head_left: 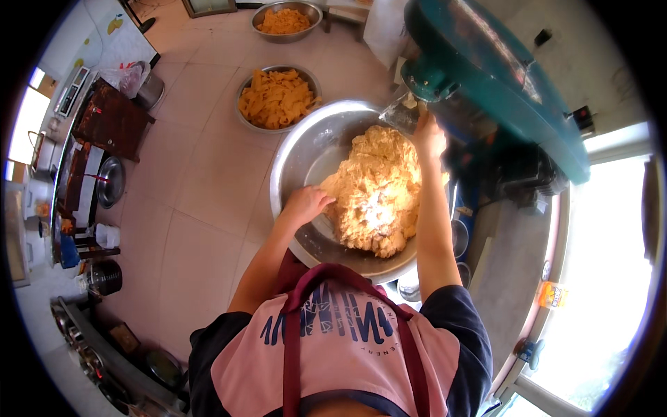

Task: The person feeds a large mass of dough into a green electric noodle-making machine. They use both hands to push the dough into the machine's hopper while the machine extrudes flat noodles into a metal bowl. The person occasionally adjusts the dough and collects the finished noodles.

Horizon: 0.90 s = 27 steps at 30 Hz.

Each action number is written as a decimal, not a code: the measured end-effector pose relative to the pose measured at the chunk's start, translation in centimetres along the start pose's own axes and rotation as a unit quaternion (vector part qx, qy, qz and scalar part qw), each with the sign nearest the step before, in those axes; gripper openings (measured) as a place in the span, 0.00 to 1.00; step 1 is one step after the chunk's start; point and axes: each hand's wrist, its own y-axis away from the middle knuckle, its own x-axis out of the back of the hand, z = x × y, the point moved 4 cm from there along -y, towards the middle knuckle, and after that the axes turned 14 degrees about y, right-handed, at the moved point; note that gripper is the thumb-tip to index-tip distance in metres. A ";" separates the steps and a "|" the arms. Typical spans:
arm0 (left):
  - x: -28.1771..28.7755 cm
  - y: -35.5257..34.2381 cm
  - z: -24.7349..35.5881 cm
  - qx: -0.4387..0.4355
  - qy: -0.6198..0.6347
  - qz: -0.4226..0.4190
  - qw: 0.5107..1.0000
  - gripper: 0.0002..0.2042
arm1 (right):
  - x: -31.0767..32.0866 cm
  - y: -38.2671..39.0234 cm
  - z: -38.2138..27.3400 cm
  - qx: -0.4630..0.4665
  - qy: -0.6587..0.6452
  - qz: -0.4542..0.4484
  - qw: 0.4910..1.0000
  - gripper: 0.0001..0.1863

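Note:
A large wide metal basin (286,161) stands in front of me with a big rough lump of yellowish dough (379,184) in it. My left hand (308,206) reaches over the basin's left side, its fingers curled against the dough's left edge, pinching it. On the far right, my right hand (429,137) is raised beside the outlet of a green machine (486,69). Its fingers are closed at the outlet, and what they grip is hard to see. A thin, pale, shiny plate (399,115) juts out just left of that hand, over the basin's rim.
Two metal bowls of orange-yellow pieces, a nearer bowl (243,119) and a farther bowl (317,21), sit on the tiled floor (201,160). A dark wooden cabinet (111,118) and a metal bowl (111,182) are at left. Bright window glass (597,278) fills the right.

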 end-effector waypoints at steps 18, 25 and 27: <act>-9.0 -2.5 4.1 -0.266 -0.263 -0.141 0.917 0.45 | 6.0 21.8 10.0 0.038 -0.183 -0.077 0.979 0.17; -8.5 -3.9 5.8 -0.251 -0.275 -0.259 0.891 0.34 | 6.7 21.0 10.1 -0.030 -0.238 -0.036 0.970 0.17; -8.2 -3.8 6.7 -0.261 -0.279 -0.253 0.889 0.31 | 6.3 21.2 10.4 -0.030 -0.227 -0.054 0.972 0.17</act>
